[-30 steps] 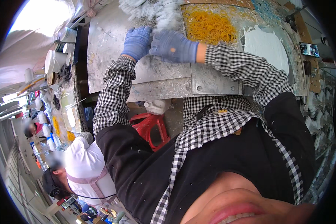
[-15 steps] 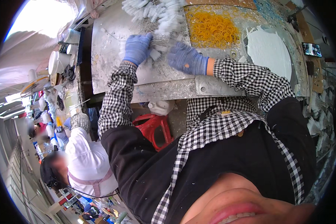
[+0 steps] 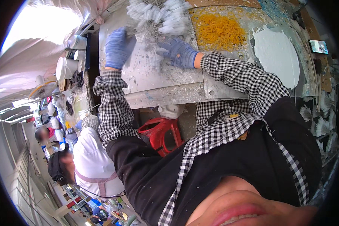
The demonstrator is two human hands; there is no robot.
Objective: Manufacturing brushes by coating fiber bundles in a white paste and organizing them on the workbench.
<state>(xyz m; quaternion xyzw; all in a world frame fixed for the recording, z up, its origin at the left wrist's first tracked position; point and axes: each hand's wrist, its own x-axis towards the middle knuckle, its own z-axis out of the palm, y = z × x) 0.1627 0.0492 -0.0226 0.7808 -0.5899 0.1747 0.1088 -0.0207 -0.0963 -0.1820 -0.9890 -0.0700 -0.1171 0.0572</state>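
Observation:
My left hand [image 3: 116, 48], in a blue knitted glove, is over the left side of the metal work board [image 3: 139, 81]; motion smears its fingers. My right hand [image 3: 180, 52], gloved the same way, has its fingers spread and pointing left. Just beyond it lies a heap of white-bristled brushes [image 3: 175, 22] with thin wire stems, some of them blurred. A faint, whitish ribbed piece [image 3: 157, 63] shows on the board below the right fingertips. Nothing can be made out held in the right hand.
Yellow rubber rings [image 3: 222, 34] are heaped beyond my right forearm, beside a patch of white paste [image 3: 277, 56]. A phone [image 3: 319, 46] stands at the far right. Under the table are a red stool [image 3: 160, 132] and a white jug [image 3: 171, 111]. A co-worker in white [image 3: 94, 162] is at left.
My left hand has swung left, away from the brush stems. My right hand has moved a little left, its fingers now more spread. The view has shifted slightly.

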